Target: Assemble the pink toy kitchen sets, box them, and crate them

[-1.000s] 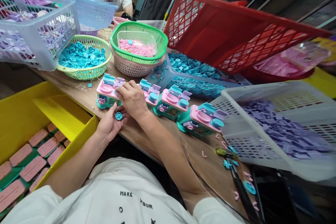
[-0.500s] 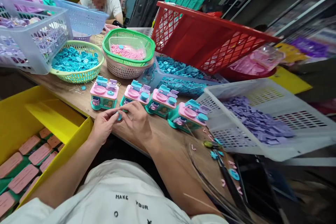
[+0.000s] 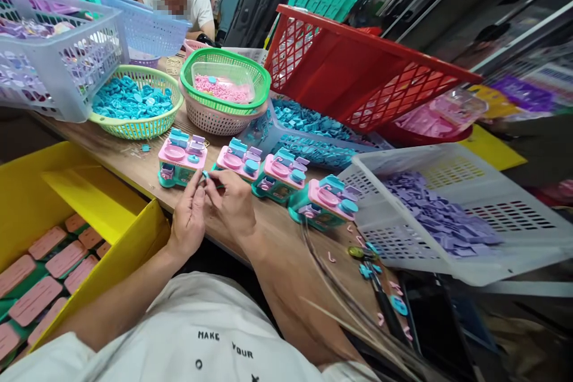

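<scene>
Between the fingertips of both hands is a small blue plastic piece [image 3: 205, 174], mostly hidden by the fingers. My left hand [image 3: 190, 215] is closed on it from the left, fingers pointing up. From the right, my right hand [image 3: 233, 200] pinches the same piece. Just beyond the hands stands a toy kitchen [image 3: 181, 158] with a pink top, blue and purple parts and a green base. To its right is a row of similar ones: a second toy kitchen [image 3: 233, 161], a third [image 3: 280, 174] and a fourth [image 3: 324, 202].
A yellow box [image 3: 120, 215] with pink-topped toys sits at lower left. Behind the row are a light-green basket [image 3: 134, 128] of blue pieces, a green basket [image 3: 262, 80] and a tilted red crate [image 3: 331, 65]. Right: a white crate [image 3: 456, 265] of purple pieces, a black-handled tool [image 3: 387, 304].
My left hand has turned more upright, and both hands have raised the blue piece slightly. It now shows edge-on instead of as a round face. The view has shifted slightly.
</scene>
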{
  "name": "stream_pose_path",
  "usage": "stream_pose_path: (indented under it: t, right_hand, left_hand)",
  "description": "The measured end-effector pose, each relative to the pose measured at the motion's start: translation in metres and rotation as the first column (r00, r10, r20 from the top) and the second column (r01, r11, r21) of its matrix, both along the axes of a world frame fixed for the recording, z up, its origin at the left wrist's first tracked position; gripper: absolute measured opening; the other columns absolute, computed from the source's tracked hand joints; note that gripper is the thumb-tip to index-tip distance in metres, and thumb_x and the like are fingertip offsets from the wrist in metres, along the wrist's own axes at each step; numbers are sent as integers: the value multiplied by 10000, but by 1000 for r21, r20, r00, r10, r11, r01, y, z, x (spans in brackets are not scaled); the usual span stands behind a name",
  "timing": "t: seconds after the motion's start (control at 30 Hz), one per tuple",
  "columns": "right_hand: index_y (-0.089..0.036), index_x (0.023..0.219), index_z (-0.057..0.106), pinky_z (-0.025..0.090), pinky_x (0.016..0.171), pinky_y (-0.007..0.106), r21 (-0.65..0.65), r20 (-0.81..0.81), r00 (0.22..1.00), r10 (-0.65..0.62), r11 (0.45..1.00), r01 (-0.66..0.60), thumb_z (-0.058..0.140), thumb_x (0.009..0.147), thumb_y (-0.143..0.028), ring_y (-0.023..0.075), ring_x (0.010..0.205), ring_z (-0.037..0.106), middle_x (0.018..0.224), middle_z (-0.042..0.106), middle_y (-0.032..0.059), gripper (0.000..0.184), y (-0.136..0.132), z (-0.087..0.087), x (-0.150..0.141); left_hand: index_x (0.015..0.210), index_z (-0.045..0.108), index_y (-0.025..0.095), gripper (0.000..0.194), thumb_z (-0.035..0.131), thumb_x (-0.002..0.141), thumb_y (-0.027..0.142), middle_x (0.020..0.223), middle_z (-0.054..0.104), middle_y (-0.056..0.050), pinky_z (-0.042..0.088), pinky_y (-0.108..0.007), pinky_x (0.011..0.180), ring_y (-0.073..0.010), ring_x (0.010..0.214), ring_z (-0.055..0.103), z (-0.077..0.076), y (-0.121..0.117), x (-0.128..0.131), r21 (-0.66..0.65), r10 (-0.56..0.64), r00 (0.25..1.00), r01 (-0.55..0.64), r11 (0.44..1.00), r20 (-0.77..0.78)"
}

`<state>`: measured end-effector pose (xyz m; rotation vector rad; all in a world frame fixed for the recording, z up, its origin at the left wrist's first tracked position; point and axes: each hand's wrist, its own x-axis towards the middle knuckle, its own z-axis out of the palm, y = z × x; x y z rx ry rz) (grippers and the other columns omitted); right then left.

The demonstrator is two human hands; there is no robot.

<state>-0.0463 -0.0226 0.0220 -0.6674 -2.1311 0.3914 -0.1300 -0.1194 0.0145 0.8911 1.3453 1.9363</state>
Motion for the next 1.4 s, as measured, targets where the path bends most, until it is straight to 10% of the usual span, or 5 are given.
stream_pose_path:
  t: [0.23,0.43,0.87,1.17,1.4]
  right_hand:
    - [-158,1031,731,541,888,311,175,69,997,-33,984,20,535,998,-206,206,956,682,999,744,112,205,45,7,-37]
    - [-204,1014,734,537,876,320,310,68,998,16,950,-36,497,1040,-265,200,950,664,987,748,89,246,53,-3,-43]
    - [-182,1027,733,503,879,339,457,232,972,31,879,-136,439,1049,-197,214,948,617,1016,738,94,295,46,5,-36]
    - [-205,1055,723,443,910,342,299,522,851,-54,946,-123,478,1054,-272,209,1075,606,1131,732,38,254,34,44,-46]
    - [-214,1252,701,370,1063,373,259,266,959,-95,966,24,605,1002,-394,201,1230,572,1248,733,44,323,61,80,47]
  left_hand:
    - [1316,634,139,397,538,932,179,1422,592,-186,277,-523,1221,-329,1369,435,-2,13,-36,2,143,636,-217,976,-758]
    - [1367,569,65,423,473,963,143,1402,590,-196,406,-486,1154,-310,1279,447,-21,15,-39,90,182,310,-287,954,-933]
    - [1414,540,74,472,479,952,154,1414,586,-188,415,-514,1143,-315,1281,443,-22,15,-44,55,141,296,-280,958,-945]
    - [1337,608,126,433,489,931,222,1318,644,-187,435,-541,1053,-355,1196,534,0,21,-61,74,127,165,-293,953,-978]
    - [1202,630,167,287,541,946,259,1151,680,-189,483,-586,982,-368,1103,616,29,27,-64,232,235,-7,-191,954,-972]
